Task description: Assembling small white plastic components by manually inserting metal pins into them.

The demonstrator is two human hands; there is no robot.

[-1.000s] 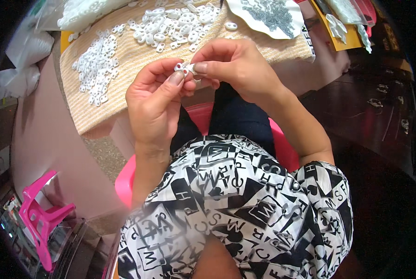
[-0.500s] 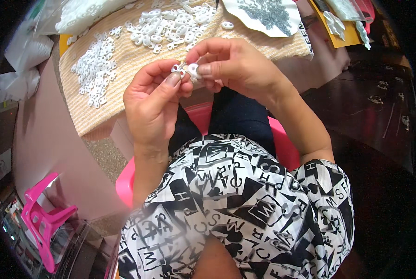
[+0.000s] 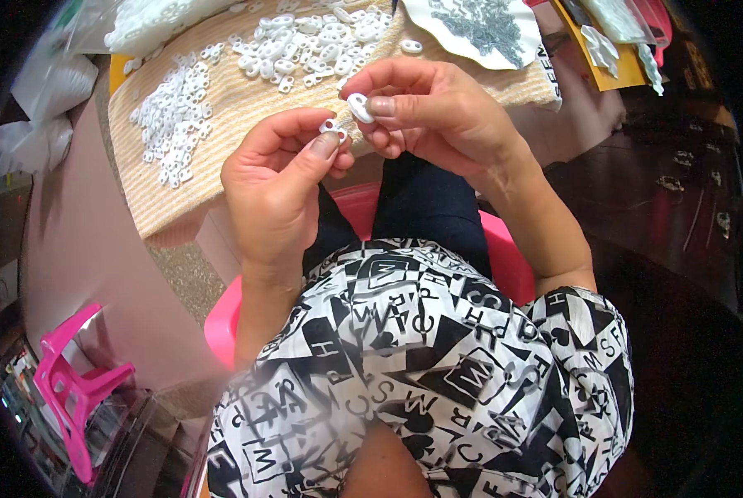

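Between the thumb and fingers of my left hand [image 3: 284, 170] is a small white plastic piece with holes [image 3: 333, 129]. My right hand [image 3: 429, 108] pinches a larger white oval plastic piece [image 3: 359, 109] with holes, tilted on edge. The two pieces are close together but apart, above the front edge of the cloth. Behind my hands lies a heap of white oval pieces [image 3: 284, 50] like the one in my right hand. To the left is a pile of smaller white two-holed pieces [image 3: 168, 116].
A striped cream cloth [image 3: 164, 203] covers the table. At the back right, a white wavy-edged plate [image 3: 421, 21] holds many small grey metallic parts. A clear bag of white pieces [image 3: 151, 25] stands at the back left. A pink plastic stool [image 3: 68, 382] is on the floor at left.
My right hand has drawn slightly up and right with the oval piece, opening a gap between it and the piece in my left hand. The left hand has shifted slightly right.
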